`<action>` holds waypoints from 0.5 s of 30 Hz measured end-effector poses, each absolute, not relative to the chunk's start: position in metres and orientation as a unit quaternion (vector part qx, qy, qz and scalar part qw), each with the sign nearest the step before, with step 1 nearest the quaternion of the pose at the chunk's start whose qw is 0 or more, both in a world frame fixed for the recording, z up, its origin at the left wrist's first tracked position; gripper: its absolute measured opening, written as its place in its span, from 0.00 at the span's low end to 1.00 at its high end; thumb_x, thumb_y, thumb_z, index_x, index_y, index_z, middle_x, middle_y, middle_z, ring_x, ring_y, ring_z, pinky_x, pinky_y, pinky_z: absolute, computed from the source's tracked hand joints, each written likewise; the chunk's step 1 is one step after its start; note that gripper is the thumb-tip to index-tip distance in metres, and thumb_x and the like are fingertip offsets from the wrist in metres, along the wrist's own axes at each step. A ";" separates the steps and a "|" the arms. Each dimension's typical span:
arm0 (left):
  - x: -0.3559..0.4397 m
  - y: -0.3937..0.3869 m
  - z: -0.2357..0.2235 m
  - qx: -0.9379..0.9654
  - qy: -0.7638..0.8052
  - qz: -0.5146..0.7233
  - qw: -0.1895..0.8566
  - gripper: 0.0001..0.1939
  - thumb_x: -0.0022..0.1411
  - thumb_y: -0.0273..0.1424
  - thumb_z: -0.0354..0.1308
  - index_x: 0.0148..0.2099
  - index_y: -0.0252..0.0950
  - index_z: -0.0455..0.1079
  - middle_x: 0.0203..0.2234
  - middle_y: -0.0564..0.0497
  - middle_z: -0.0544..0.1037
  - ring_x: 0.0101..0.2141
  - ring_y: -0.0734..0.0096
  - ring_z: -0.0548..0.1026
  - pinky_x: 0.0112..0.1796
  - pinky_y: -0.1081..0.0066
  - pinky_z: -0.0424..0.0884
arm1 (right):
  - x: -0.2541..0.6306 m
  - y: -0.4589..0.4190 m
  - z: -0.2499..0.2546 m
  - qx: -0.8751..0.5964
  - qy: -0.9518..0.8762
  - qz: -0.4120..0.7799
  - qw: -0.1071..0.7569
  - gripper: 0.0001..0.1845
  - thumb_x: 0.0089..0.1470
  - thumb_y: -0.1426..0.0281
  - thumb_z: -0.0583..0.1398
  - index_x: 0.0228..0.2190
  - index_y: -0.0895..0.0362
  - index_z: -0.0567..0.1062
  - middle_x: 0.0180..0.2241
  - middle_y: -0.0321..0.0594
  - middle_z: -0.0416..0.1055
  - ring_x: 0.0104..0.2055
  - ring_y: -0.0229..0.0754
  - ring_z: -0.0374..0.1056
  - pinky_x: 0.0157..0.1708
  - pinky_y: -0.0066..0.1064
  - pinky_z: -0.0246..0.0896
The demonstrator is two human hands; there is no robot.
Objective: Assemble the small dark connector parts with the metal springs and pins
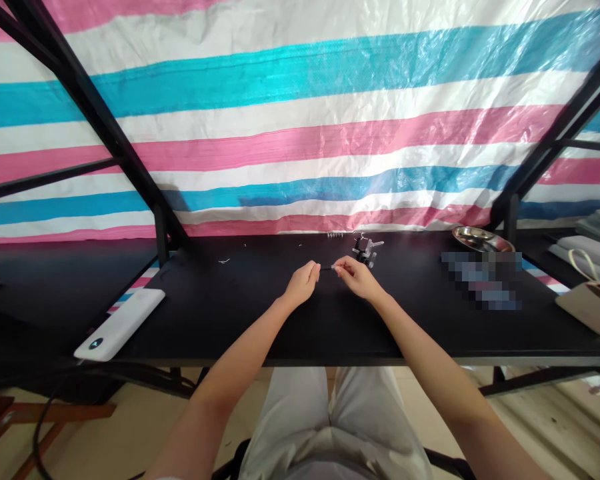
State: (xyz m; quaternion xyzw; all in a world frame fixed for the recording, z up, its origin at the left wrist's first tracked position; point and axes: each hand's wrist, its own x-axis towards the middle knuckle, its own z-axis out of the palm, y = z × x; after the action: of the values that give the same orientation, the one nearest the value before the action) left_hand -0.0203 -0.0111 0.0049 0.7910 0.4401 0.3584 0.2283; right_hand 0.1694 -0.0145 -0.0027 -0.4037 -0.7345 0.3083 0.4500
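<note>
Over the middle of the black table (220, 307), my left hand (301, 283) pinches one end of a thin dark rod-like piece (326, 268). My right hand (359, 279) is closed on its other, paler end, which looks clear or silvery. The piece is too small to name exactly. Just behind my right hand lies a cluster of black and clear plastic parts (365, 251). Past it, near the back edge, sits a row of small coil-like pieces (335, 235). Thin white strands (224, 261) lie to the left of my hands.
A white power bank-like box (123, 325) lies at the left table edge. On the right are a shiny metal dish (483, 240), a blurred-out item (485, 280) and a beige pouch (591, 308). Black frame bars (115, 143) and a striped sheet (305, 153) stand behind.
</note>
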 end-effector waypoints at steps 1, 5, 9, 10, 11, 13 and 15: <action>-0.020 -0.011 0.005 0.782 0.440 0.359 0.257 0.20 0.65 0.41 0.35 0.26 0.36 0.57 0.17 0.56 0.64 0.19 0.77 0.65 0.28 0.74 0.62 | 0.170 -0.014 -0.003 -0.403 -0.735 0.307 0.451 0.14 0.54 0.58 0.53 0.33 0.57 0.67 0.24 0.36 0.64 0.26 0.35 0.60 0.27 0.28 0.57; -0.018 -0.009 0.002 0.751 0.434 0.370 0.335 0.20 0.64 0.42 0.36 0.28 0.36 0.58 0.14 0.58 0.62 0.13 0.81 0.61 0.22 0.76 0.61 | 0.170 -0.014 -0.004 -0.405 -0.725 0.323 0.454 0.16 0.54 0.57 0.53 0.34 0.57 0.67 0.25 0.36 0.66 0.25 0.34 0.60 0.26 0.28 0.57; -0.019 -0.006 -0.003 0.746 0.422 0.385 0.343 0.14 0.63 0.41 0.43 0.36 0.36 0.62 0.25 0.55 0.71 0.14 0.83 0.63 0.20 0.77 0.61 | 0.168 -0.014 -0.006 -0.409 -0.699 0.371 0.454 0.18 0.52 0.56 0.55 0.36 0.58 0.68 0.28 0.38 0.69 0.21 0.32 0.59 0.22 0.27 0.57; -0.020 -0.005 -0.004 0.748 0.418 0.386 0.341 0.13 0.62 0.40 0.44 0.39 0.36 0.62 0.27 0.54 0.72 0.15 0.83 0.64 0.20 0.77 0.61 | 0.167 -0.013 -0.007 -0.408 -0.692 0.384 0.456 0.19 0.51 0.55 0.55 0.36 0.58 0.67 0.28 0.38 0.69 0.20 0.31 0.58 0.21 0.27 0.57; -0.020 -0.005 -0.005 0.751 0.417 0.386 0.336 0.13 0.62 0.39 0.45 0.41 0.36 0.62 0.28 0.54 0.72 0.15 0.83 0.64 0.20 0.77 0.61 | 0.166 -0.013 -0.007 -0.405 -0.684 0.398 0.458 0.19 0.50 0.55 0.56 0.36 0.58 0.67 0.27 0.38 0.69 0.20 0.31 0.58 0.20 0.27 0.56; -0.021 -0.004 -0.006 0.763 0.414 0.388 0.310 0.12 0.61 0.38 0.46 0.42 0.36 0.63 0.28 0.53 0.72 0.16 0.83 0.64 0.22 0.77 0.62 | 0.164 -0.012 -0.008 -0.399 -0.667 0.421 0.468 0.19 0.49 0.55 0.57 0.36 0.58 0.67 0.26 0.37 0.69 0.18 0.30 0.58 0.18 0.26 0.55; -0.022 -0.004 -0.006 0.776 0.411 0.395 0.270 0.12 0.61 0.38 0.47 0.41 0.36 0.65 0.28 0.53 0.71 0.18 0.82 0.64 0.23 0.77 0.62 | 0.163 -0.011 -0.007 -0.391 -0.655 0.439 0.475 0.19 0.48 0.56 0.58 0.35 0.59 0.66 0.26 0.37 0.69 0.17 0.30 0.57 0.16 0.25 0.52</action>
State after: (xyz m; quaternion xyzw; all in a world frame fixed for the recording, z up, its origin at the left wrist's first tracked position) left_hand -0.0216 -0.0037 -0.0061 0.7764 0.4108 0.3946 0.2699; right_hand 0.1633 -0.0112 -0.0075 -0.3913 -0.6545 0.4392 0.4749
